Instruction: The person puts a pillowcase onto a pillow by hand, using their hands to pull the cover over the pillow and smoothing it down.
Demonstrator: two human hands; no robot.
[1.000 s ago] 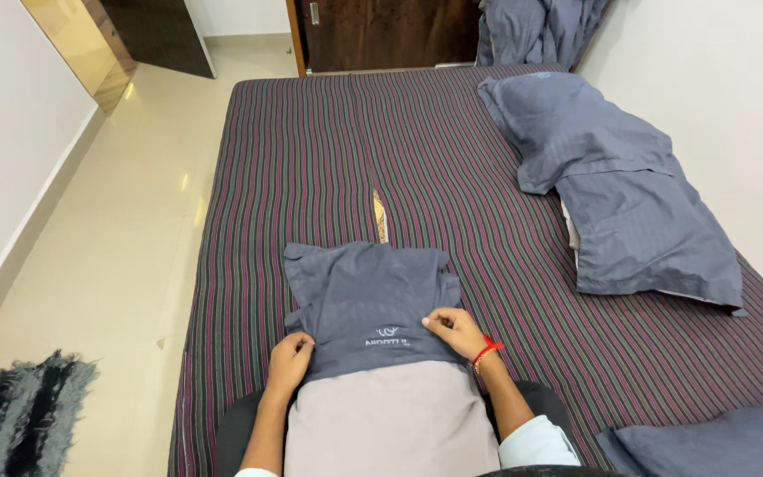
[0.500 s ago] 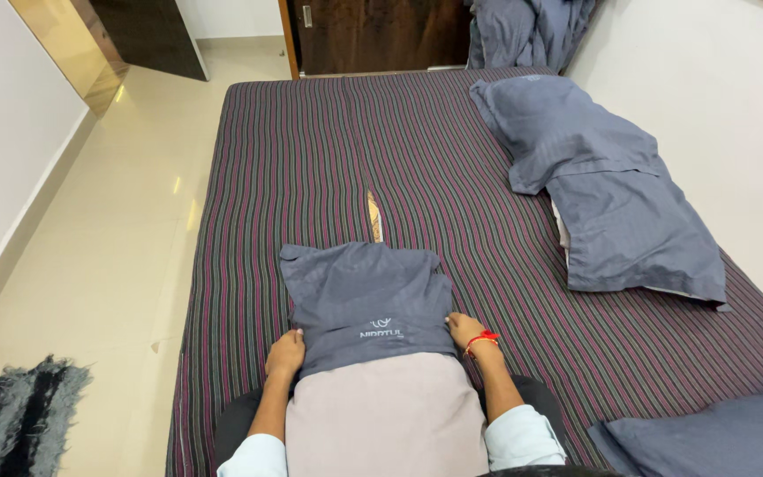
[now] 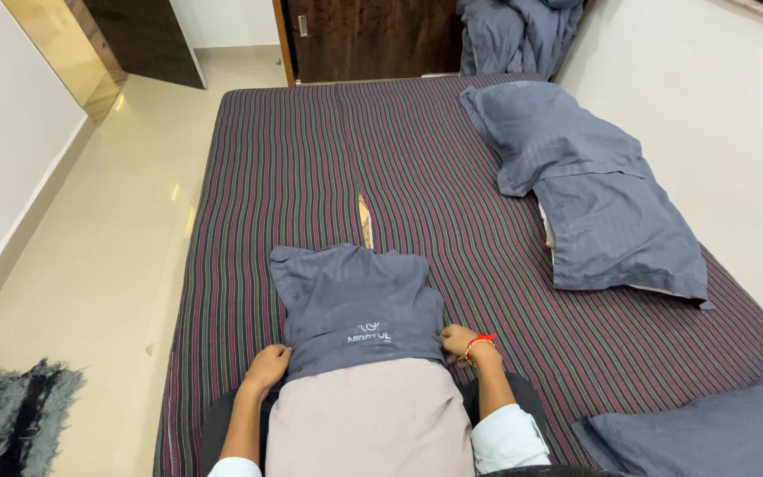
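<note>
Both grips are closed on cloth: the left hand [image 3: 268, 365] pinches the open hem of a slate-grey cotton pillowcase [image 3: 355, 305] at its left corner, fingers curled under the fabric, and the right hand [image 3: 459, 341], with a red thread band at the wrist, clutches the same hem at its right corner. The pillowcase is pulled partway over a pale beige pillow [image 3: 368, 420], whose uncovered half lies across the person's lap at the near edge of the bed [image 3: 302, 168]. Its long axis runs from the near edge toward the far edge, closed end pointing away from the person, with the loose far corners rumpled and flopped on the striped maroon bedsheet. A small printed mark sits just above the hem.

Fingertips of both hands are hidden under the hem. The pillow's near end is cut off by the bottom of the view. Two grey-cased pillows [image 3: 585, 190] lie along the bed's right edge, and another grey cloth [image 3: 708, 428] at the near right corner is cut off.
</note>
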